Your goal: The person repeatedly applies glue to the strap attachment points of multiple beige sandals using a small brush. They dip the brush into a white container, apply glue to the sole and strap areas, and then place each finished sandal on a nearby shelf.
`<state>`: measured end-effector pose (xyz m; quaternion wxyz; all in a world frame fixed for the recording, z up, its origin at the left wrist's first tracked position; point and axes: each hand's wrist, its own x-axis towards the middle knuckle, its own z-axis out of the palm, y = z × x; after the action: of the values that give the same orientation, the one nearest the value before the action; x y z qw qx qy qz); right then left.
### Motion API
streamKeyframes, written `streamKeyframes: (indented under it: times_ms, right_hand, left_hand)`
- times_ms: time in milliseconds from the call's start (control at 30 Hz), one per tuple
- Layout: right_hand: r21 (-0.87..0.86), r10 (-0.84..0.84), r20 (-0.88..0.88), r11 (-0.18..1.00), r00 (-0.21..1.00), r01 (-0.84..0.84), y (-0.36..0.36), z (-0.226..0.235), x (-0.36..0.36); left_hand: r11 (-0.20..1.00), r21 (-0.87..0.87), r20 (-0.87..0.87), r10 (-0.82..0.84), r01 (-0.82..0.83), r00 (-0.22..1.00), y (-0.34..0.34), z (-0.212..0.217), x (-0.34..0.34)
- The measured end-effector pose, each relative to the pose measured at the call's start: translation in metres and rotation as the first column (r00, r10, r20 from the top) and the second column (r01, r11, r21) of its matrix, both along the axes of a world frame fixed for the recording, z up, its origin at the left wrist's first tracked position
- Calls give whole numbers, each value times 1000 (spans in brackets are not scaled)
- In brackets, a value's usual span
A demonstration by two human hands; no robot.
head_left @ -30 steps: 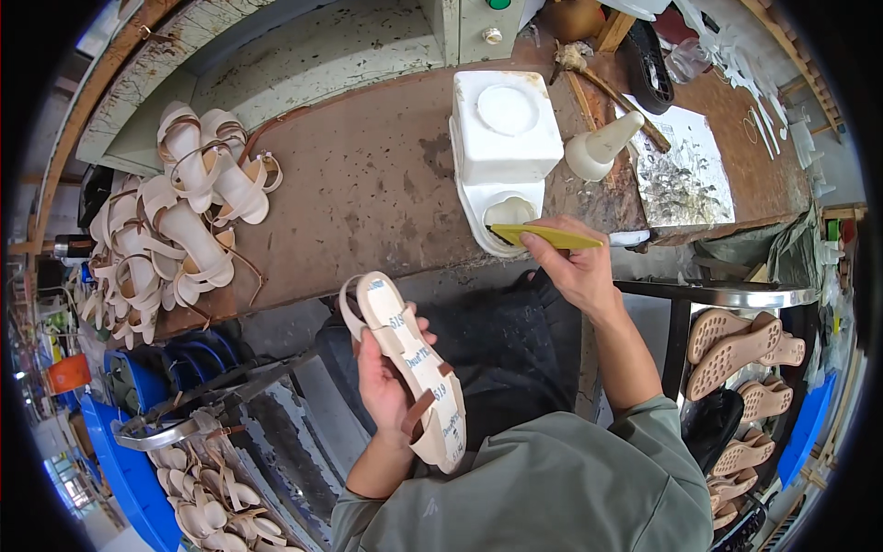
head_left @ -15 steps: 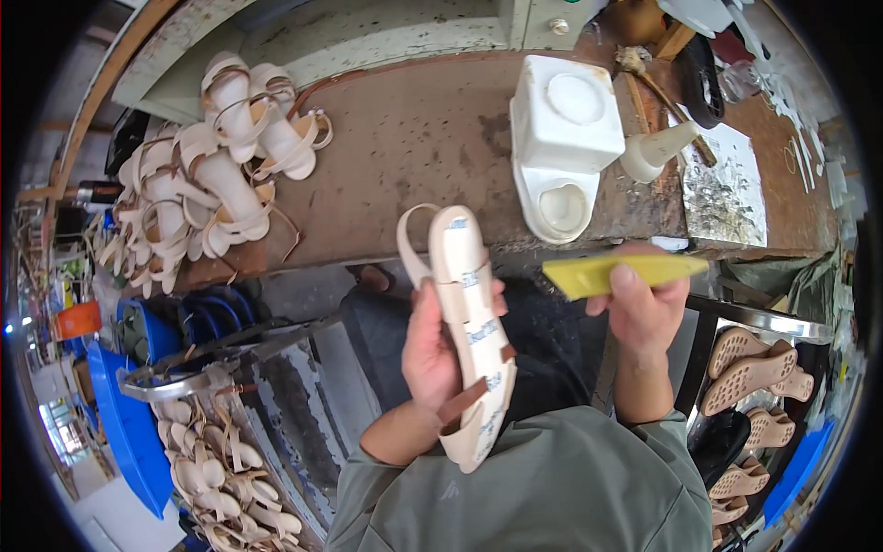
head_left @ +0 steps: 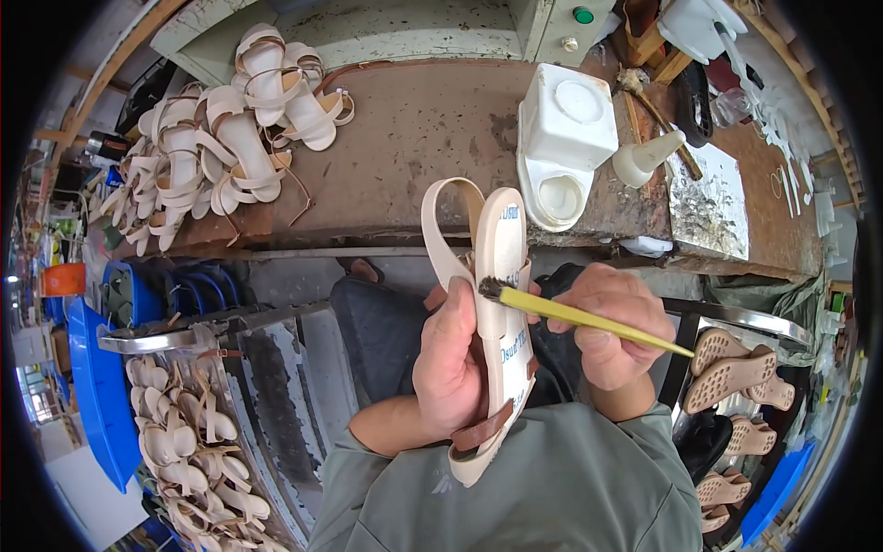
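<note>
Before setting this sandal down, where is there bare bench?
The widest free patch is speckled brown benchtop, between the heap of beige strappy sandals on its left and the boxy white container on its right. The held beige sandal hides some near edge. Crowding starts past the container: a cone-shaped off-white nozzle, then a stained white sheet.

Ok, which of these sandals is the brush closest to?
The beige sandal held in the left hand, its blue-printed face right by the brush; other sandals lie heaped on the workbench or at lower left.
</note>
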<state>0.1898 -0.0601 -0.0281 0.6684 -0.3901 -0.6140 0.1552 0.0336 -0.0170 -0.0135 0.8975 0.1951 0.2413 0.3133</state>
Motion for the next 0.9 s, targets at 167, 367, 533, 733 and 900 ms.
streamKeyframes:
  times_ms: [167,367,533,733,900]
  right_hand:
    - [34,-5,22,999,1000,4,-16,-3,-6]
    - [34,88,-92,996,992,-85,-36,-5,-8]
    - [-18,124,-84,992,989,-125,-32,11,10]
    - [154,29,-104,988,994,-13,-27,9,-3]
    - [126,4,55,992,998,-11,-43,1,-10]
  left_hand:
    - [992,-59,-41,106,-108,994,-10,13,4]
    - [992,48,26,112,-114,993,-18,14,3]
    - [987,80,-33,140,-137,990,-28,17,6]
    - [981,110,35,157,-160,987,-31,19,10]
    - [978,130,78,154,-163,985,-29,16,10]
